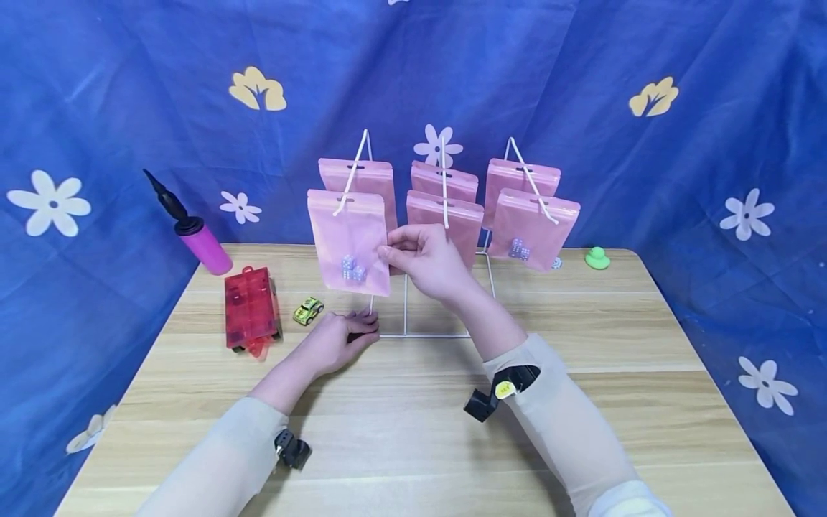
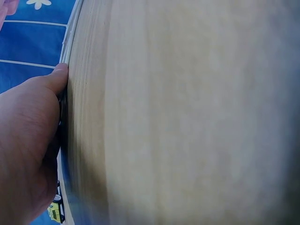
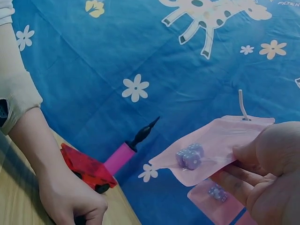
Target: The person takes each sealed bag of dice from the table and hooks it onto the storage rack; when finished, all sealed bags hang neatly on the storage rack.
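Note:
A white wire display rack (image 1: 405,309) stands on the table, with pink zip bags hanging from its three hooks, two on each. My right hand (image 1: 429,260) pinches the right edge of the front left bag (image 1: 349,233) between thumb and fingers. That pink zip bag hangs on the left hook through its slot, and purple dice (image 3: 190,157) show inside it. Down at the rack's front left base corner, my left hand (image 1: 336,341) holds the wire; its fingertips are partly hidden. Dice are also visible in the front right bag (image 1: 533,226).
Left of the rack are a yellow-green toy car (image 1: 308,311), a red plastic case (image 1: 247,309) and a pink hand pump (image 1: 207,244) with a black nozzle. A green rubber duck (image 1: 597,258) sits at the back right. Behind the table hangs a blue flowered cloth (image 1: 549,72).

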`<state>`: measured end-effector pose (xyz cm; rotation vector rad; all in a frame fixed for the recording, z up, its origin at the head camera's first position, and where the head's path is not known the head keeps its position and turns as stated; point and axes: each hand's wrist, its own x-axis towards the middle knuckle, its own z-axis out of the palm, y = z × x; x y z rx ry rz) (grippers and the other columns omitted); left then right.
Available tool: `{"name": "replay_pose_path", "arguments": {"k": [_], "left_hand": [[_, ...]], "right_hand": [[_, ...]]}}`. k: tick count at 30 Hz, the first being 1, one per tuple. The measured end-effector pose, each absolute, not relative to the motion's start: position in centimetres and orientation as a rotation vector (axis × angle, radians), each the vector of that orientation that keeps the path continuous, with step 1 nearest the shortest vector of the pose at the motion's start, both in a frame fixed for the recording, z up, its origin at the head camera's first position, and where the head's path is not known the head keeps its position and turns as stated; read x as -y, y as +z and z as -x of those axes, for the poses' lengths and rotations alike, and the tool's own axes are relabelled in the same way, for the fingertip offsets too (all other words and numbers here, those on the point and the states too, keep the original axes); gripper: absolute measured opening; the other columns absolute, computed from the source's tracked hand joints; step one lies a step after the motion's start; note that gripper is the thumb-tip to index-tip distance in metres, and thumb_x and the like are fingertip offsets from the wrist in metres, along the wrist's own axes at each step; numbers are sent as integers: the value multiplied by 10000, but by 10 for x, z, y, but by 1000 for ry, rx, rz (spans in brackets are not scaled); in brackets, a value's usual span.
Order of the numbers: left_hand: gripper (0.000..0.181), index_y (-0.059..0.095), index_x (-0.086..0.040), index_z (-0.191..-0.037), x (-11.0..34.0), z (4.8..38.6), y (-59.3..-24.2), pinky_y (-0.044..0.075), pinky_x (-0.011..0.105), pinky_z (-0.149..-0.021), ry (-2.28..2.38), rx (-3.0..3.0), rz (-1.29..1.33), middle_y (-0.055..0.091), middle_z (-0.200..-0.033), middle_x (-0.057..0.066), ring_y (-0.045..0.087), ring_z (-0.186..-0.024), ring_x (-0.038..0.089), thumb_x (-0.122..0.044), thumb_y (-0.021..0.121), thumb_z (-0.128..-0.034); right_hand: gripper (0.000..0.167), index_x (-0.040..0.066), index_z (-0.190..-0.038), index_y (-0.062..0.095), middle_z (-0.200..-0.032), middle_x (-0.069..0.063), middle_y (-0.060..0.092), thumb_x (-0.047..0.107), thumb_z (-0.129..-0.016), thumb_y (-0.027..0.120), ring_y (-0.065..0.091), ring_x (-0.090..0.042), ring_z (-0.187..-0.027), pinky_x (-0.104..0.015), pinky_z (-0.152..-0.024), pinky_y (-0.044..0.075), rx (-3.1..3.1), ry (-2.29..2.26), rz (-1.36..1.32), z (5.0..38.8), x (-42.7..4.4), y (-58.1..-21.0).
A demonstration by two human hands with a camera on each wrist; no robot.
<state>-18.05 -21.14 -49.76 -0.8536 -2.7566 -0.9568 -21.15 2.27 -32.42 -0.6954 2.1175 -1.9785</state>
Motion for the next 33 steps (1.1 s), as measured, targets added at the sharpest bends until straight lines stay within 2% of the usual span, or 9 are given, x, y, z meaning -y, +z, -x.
{"name": "replay_pose_path", "arguments": {"k": [5, 8, 17, 21, 27, 33], "left_hand": [[253, 799, -20, -1161, 211, 181, -497, 443, 489, -1148, -951, 2764, 850, 702, -1302, 179, 627, -1299, 352, -171, 814, -960], [254, 797, -19, -1168, 211, 181, -497, 443, 494, -1145, -939, 2764, 853, 701, -1305, 180, 627, -1299, 358, -171, 808, -965], [280, 779, -5, -1203, 210, 181, -494, 413, 509, -1167, -920, 2802, 852, 683, -1334, 171, 579, -1349, 369, -178, 787, -983], [300, 772, 1, -1214, 210, 182, -493, 428, 497, -1158, -910, 2794, 852, 690, -1319, 170, 583, -1346, 358, -186, 793, -980], [304, 773, 5, -1209, 210, 182, -496, 452, 492, -1136, -906, 2773, 853, 696, -1302, 171, 611, -1316, 345, -184, 802, -973], [299, 773, 15, -1205, 211, 182, -497, 472, 502, -1116, -908, 2762, 854, 699, -1297, 171, 634, -1287, 347, -169, 802, -972]], "right_hand": [[106, -88, -1078, 744, -981, -146, 785, -24, -1012, 691, 742, -148, -855, -502, -896, 627, -2150, -1995, 689, 217, -20, -326], [104, -95, -1072, 742, -988, -158, 786, -29, -1010, 692, 742, -152, -857, -526, -905, 619, -2157, -2012, 676, 219, -18, -326], [98, -101, -1067, 742, -992, -174, 785, -43, -1007, 690, 766, -191, -884, -451, -866, 642, -2207, -2032, 641, 223, -15, -325], [102, -91, -1075, 746, -984, -161, 783, -39, -1010, 687, 764, -194, -883, -374, -830, 650, -2239, -2022, 618, 224, -14, -324], [136, -85, -1116, 748, -1010, -164, 779, -13, -1013, 696, 767, -226, -909, -377, -856, 644, -2296, -1985, 605, 224, -15, -325], [161, -38, -1141, 766, -1080, -125, 788, 36, -1003, 732, 756, -198, -994, -266, -890, 608, -2477, -1871, 697, 222, -21, -329]]}}
